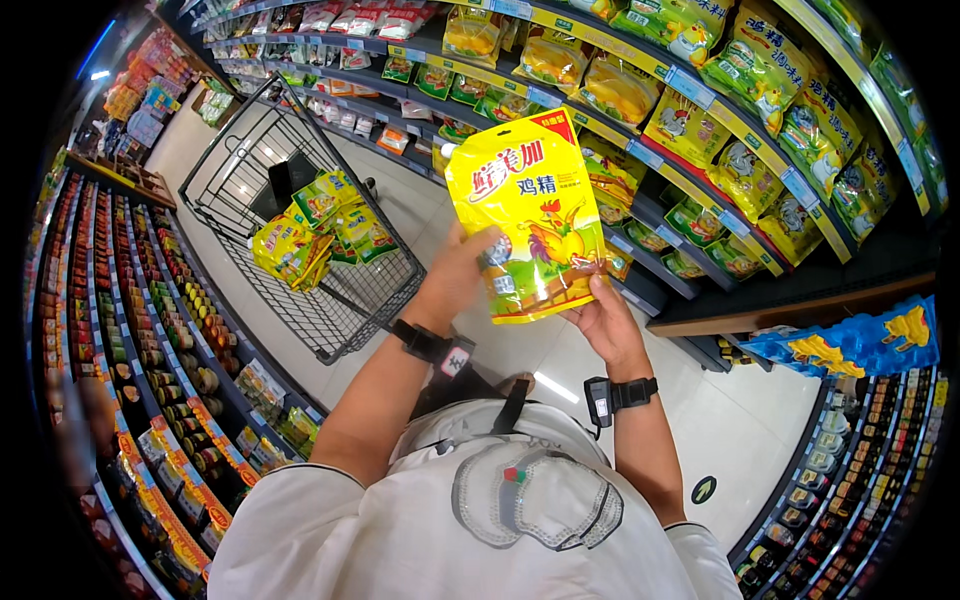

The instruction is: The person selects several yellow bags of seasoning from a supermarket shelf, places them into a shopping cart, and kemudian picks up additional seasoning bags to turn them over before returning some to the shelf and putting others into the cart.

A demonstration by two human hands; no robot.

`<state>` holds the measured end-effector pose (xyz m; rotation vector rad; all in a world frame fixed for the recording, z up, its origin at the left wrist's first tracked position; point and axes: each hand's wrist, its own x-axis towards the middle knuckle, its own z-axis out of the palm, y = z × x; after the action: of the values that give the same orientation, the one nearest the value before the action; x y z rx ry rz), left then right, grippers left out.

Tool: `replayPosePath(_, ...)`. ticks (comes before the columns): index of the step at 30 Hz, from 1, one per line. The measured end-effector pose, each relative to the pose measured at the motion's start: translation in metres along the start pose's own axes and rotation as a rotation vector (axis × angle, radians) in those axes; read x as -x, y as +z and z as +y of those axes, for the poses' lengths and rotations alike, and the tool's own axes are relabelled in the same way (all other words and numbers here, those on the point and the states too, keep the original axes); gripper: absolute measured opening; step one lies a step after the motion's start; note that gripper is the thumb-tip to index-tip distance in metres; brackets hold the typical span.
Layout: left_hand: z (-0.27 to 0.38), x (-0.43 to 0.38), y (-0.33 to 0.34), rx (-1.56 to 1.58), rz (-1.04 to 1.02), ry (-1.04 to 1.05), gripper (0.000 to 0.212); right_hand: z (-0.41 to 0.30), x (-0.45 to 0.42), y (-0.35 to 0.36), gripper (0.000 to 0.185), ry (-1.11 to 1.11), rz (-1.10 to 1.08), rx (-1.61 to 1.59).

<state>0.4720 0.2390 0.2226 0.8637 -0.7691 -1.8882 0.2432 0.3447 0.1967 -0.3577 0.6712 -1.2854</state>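
A glossy yellow seasoning pouch (532, 247) with a cartoon rooster and printed writing is held up in front of me, its front face towards me. A white spout cap sticks out at its upper left corner. My left hand (456, 271), slightly blurred, grips the pouch's left edge with the thumb over the front. At the lower right edge, my right hand (609, 315) pinches it between the thumb and the fingers behind. Beyond my left hand stands a dark wire shopping cart (352, 330), with several yellow and green pouches (289, 247) inside.
Shelves (720, 112) of bagged seasonings curve along the far and right side. Jars and packets fill another shelf (187, 375) on the left. At right, a blue display box (855, 337) juts out above a shelf of bottles (847, 465). A dark object (289, 184) rests in the cart's far part.
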Motion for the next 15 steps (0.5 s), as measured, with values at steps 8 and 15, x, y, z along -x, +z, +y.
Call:
replayPosePath(8, 0.020, 0.011, -0.006, -0.063, -0.035, 0.034, 0.044, -0.005, -0.013, 0.004, 0.042, 0.107, -0.012, 0.273)
replayPosePath(15, 0.039, 0.015, -0.013, -0.112, -0.040, 0.018, 0.045, 0.007, -0.028, 0.015, 0.043, 0.172, -0.015, 0.158)
